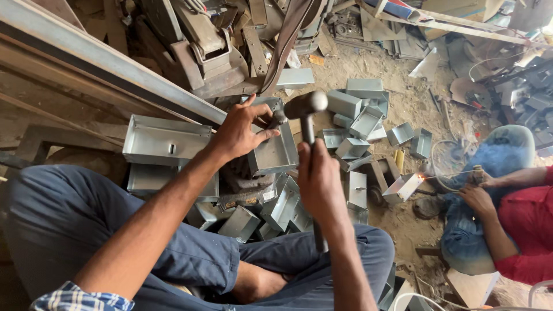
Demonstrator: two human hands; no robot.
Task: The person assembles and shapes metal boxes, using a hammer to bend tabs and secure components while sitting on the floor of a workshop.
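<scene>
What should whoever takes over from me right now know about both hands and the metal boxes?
Left hand: grip on the near edge of an open sheet-metal box, steadying it on a block.
Right hand: grip around the handle of a hammer, its head raised over the box.
Around: finished-looking boxes scattered on the dirt floor beyond, more piled by the knees, a larger tray to the left.
A co-worker's hand at right is welding a box, sparks showing.
Done: many boxes shaped. Left: the box in hand.

Dusty dirt floor [403, 92] strewn with scrap metal [201, 46], daylit.
</scene>
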